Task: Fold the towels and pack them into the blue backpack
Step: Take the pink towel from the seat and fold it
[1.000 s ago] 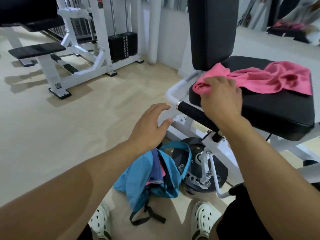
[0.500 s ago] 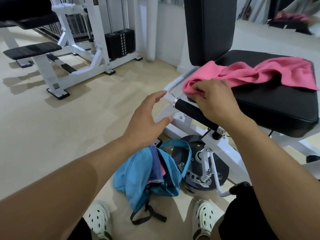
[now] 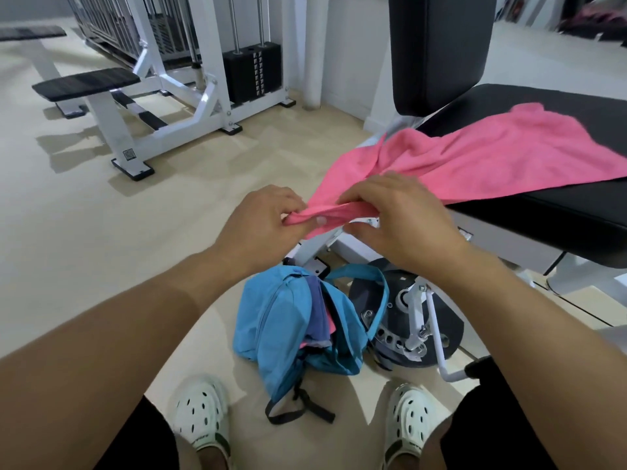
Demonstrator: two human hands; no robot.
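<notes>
Where both hands [image 3: 334,220] pinch, pink towel's [image 3: 502,154] near edge, backpack [image 3: 298,329] below.

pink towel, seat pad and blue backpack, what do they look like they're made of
Pink towel: soft matte cloth, probably terry or microfibre; it drapes and bunches in both hands.
Seat pad: black padded vinyl or leatherette, going by its smooth faint sheen and rounded edge.
Blue backpack: thin woven synthetic, likely nylon or polyester; it slumps and creases on the floor.

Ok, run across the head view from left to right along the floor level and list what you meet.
Left white clog → blue backpack → round black weight plate on the machine's base. The right white clog overlaps the plate's span, so I leave it out.
</notes>
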